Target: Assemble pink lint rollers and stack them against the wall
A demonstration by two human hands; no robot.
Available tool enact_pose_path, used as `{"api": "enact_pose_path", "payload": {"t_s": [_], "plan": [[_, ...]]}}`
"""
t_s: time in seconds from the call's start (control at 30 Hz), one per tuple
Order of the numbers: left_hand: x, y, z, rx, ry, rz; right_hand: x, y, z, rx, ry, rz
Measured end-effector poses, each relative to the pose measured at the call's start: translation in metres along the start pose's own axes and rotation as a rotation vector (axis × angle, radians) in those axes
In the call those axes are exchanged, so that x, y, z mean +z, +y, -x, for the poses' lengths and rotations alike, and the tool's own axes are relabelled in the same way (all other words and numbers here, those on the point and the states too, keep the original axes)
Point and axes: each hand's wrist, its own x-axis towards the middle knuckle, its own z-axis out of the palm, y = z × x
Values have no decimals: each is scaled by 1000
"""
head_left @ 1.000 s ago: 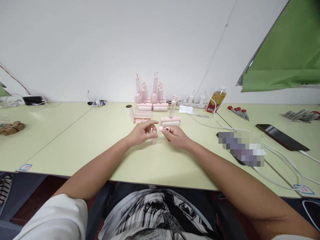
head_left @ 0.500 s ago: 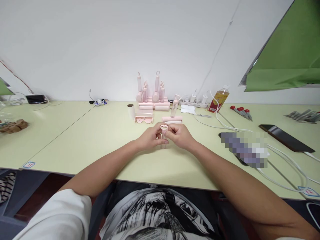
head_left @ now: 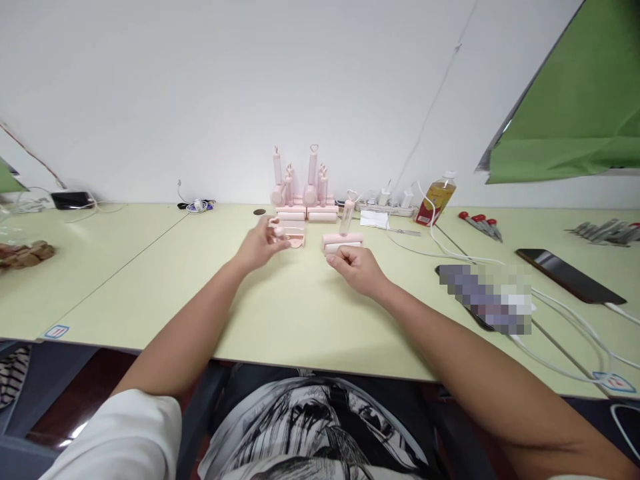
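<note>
My left hand [head_left: 256,248] is curled around a pink handle with a heart-shaped loop [head_left: 274,223], most of it hidden by the fingers. It hovers beside an open pink roller case [head_left: 297,241] and in front of a cardboard tube [head_left: 259,212], which it largely covers. My right hand [head_left: 359,272] is closed, thumb against curled fingers, above the table; whatever it may hold is hidden. Just behind it lies a pink lint roller [head_left: 343,239], its clear handle [head_left: 347,217] standing upright with a heart loop on top.
Several finished-looking pink lint rollers [head_left: 306,212] stand against the wall. To the right are a power strip [head_left: 390,208], a drink bottle [head_left: 436,199], white paper [head_left: 374,219], red-capped tools [head_left: 480,223], cables and a black phone [head_left: 570,275]. Cork-like pieces [head_left: 27,255] lie far left.
My hands have parted. The left hand has carried the heart-topped handle left and away from me, to the case and tube. My right hand has stayed nearly in place, closed.
</note>
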Motion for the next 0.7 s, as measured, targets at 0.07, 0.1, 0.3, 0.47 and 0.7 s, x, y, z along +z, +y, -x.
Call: {"api": "enact_pose_path", "payload": {"t_s": [0.07,0.1,0.3,0.47,0.7], "plan": [[-19,-12,-9,-49,121,-143,1,2,-1,11,4,-1],[-26,-18,-13,-71,178,-213,2,3,-1,16,4,-1],[-37,-58,-36,-186,298,-352,5,10,-2,46,-7,10],[-27,-67,-45,-185,316,-363,6,12,-3,66,-5,16],[-23,-59,-43,-168,300,-460,-2,15,-8,84,123,69]]}}
